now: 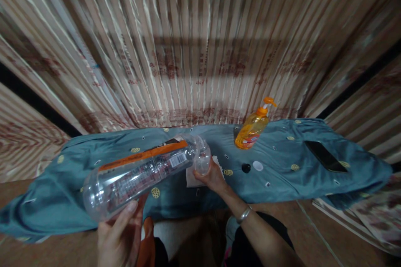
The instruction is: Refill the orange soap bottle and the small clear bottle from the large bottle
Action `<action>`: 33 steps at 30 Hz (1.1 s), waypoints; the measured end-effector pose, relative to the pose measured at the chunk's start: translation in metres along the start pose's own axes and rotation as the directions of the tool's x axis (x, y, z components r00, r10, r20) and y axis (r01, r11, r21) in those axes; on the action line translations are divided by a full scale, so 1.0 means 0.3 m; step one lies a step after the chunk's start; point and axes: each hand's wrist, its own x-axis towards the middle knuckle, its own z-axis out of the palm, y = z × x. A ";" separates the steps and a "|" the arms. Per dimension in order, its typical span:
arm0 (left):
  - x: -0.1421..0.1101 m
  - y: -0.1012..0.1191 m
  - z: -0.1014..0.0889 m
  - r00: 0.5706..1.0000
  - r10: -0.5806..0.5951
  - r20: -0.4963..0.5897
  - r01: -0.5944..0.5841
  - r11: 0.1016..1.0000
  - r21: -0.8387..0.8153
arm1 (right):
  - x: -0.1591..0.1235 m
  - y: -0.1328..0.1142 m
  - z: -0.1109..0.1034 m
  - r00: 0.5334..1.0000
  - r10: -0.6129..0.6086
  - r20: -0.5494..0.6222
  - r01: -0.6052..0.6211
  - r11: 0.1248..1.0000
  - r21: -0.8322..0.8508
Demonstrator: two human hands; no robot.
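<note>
My left hand [122,233] is closed around the lower part of a large clear plastic bottle [125,185] with an orange label strip and a barcode. The bottle lies nearly level, tilted so its neck points right. At its mouth, my right hand [213,175] grips a small clear container [203,159]; whether the two rims touch I cannot make out. Under that hand, a white cloth or tissue [192,179] rests on the teal cloth. To the right of my right hand lie a small black cap [246,168] and a white round lid [258,165].
A pump bottle of orange liquid [250,131] stands toward the back of the cloth-covered table [275,183]. A dark phone [326,156] lies at the right. Pleated patterned curtains [194,50] hang directly behind, with dark poles on both sides.
</note>
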 end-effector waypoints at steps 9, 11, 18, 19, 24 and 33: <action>-0.019 0.019 0.009 0.997 -0.062 -0.046 0.062 0.998 0.006 | -0.002 0.004 -0.001 1.000 -0.002 0.021 0.002 1.000 0.030; -0.016 0.012 0.006 0.998 -0.055 -0.038 0.055 0.998 0.006 | -0.002 0.008 0.001 1.000 -0.004 0.020 0.004 0.999 0.032; -0.013 0.005 0.001 0.999 -0.039 -0.016 0.039 0.999 0.005 | -0.001 0.018 0.005 1.000 -0.010 0.018 0.010 1.000 -0.002; -0.014 0.006 0.000 0.999 -0.043 -0.018 0.043 0.999 0.004 | -0.001 0.019 0.006 1.000 -0.014 0.016 0.014 1.000 -0.003; -0.009 -0.002 -0.008 1.000 -0.028 0.002 0.028 0.999 0.032 | -0.001 0.018 0.006 1.000 -0.022 -0.002 0.022 1.000 -0.006; -0.025 0.012 0.000 0.997 -0.071 -0.031 0.071 0.997 -0.006 | -0.001 0.009 0.001 1.000 -0.007 0.020 0.007 1.000 -0.001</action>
